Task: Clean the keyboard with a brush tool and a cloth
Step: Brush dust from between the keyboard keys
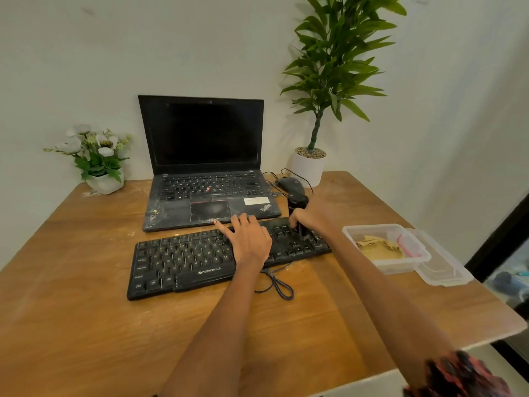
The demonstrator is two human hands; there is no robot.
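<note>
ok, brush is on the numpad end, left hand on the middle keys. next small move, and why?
Probably sweep the brush leftward along the key rows of the keyboard. The right hand grips it upright over the right-end keys, while the left hand presses flat on the middle, steadying the board. The cloth sits unused in its plastic container, so brushing looks unfinished.

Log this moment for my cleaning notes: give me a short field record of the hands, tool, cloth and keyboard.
left hand: rests flat on the keyboard's middle, fingers straight
right hand: grips the black brush tool, upright
brush contact: tip on the right-hand keys
keyboard: black, flat on the wooden table, in front of the laptop
cloth: yellowish, crumpled in the open clear container, untouched
lid: beside the container
</note>
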